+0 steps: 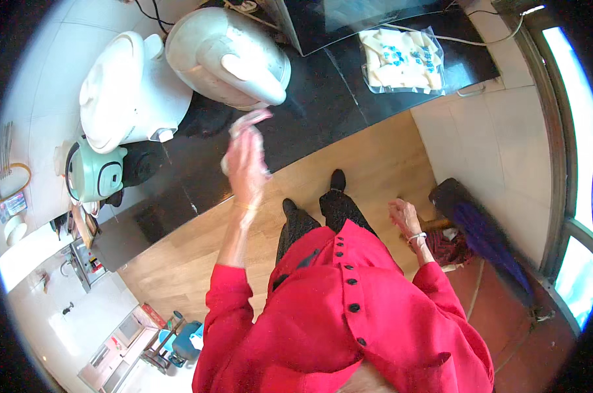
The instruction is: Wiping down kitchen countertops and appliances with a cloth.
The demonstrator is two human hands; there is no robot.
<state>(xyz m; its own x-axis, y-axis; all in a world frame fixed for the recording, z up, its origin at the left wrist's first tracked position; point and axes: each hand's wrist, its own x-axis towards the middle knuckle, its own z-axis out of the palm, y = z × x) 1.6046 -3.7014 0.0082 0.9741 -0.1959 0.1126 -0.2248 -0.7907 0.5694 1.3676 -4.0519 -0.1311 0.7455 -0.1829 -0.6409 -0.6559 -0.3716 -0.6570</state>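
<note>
My left hand, blurred by motion, is over the front edge of the black countertop. It grips a crumpled pale cloth, whose folds stick out past the fingers. Just beyond it stands a whitish electric kettle with a white handle. To the left of the kettle is a white electric cooker with a lid and a front knob. My right hand hangs low on the right, above the floor, its fingers loosely bent and nothing visible in them.
A clear plastic bag of white pieces, printed in blue, lies near a dark glass-fronted appliance. A small mint-green appliance stands farther left. A dark padded object leans by the window wall. Wooden flooring runs below.
</note>
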